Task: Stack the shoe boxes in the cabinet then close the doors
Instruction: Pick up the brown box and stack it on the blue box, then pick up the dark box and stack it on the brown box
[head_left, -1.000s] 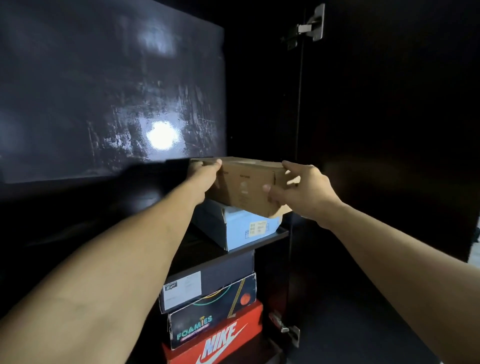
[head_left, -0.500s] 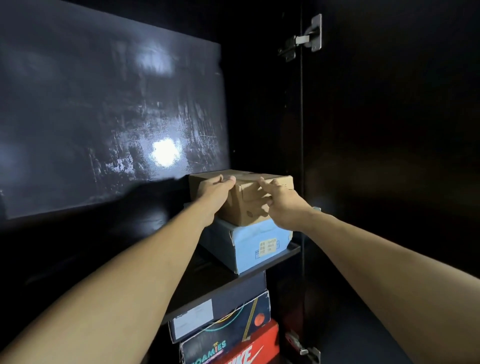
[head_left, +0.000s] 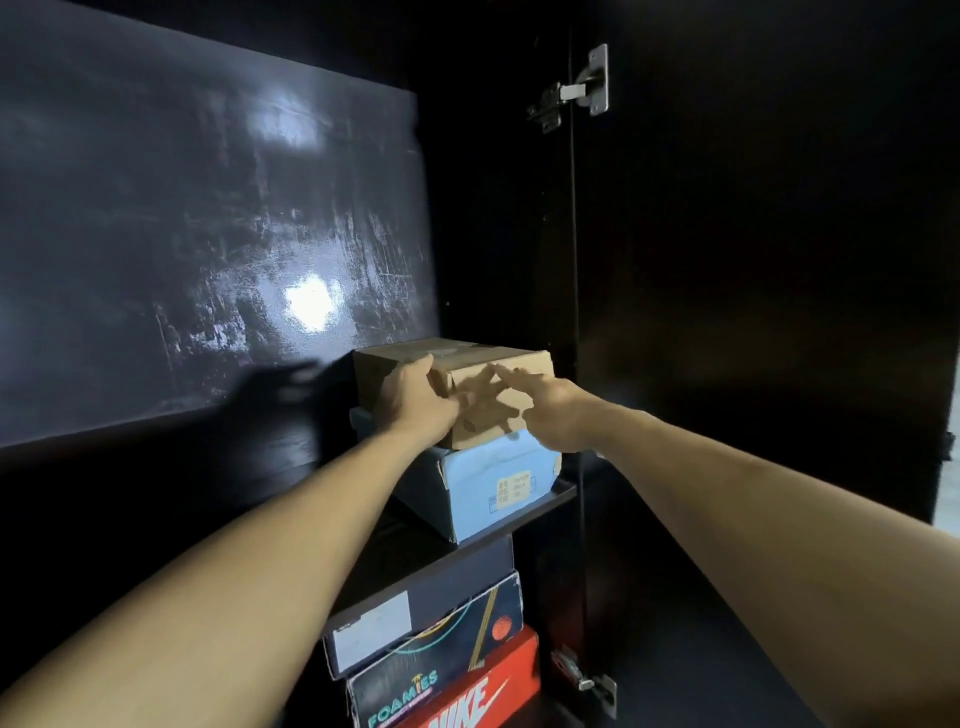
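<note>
A brown cardboard shoe box (head_left: 467, 364) rests on top of a light blue shoe box (head_left: 498, 483) on the upper shelf (head_left: 540, 506) of a dark cabinet. My left hand (head_left: 415, 400) lies flat against the brown box's left front face, fingers spread. My right hand (head_left: 545, 405) touches its front end with fingers extended. Neither hand wraps around the box. Below the shelf sit a dark box with a white label (head_left: 415, 613), a black "Foamies" box (head_left: 441, 670) and a red Nike box (head_left: 483, 696), stacked.
The cabinet's right door (head_left: 753, 312) stands open beside my right arm, with metal hinges at the top (head_left: 587, 83) and bottom (head_left: 592, 680). A glossy dark panel (head_left: 208, 234) fills the left. Dark shelf space lies left of the boxes.
The brown box went from held tilted above the blue box to lying flat on it, pushed further in. Both hands released their hold and now press on its front.
</note>
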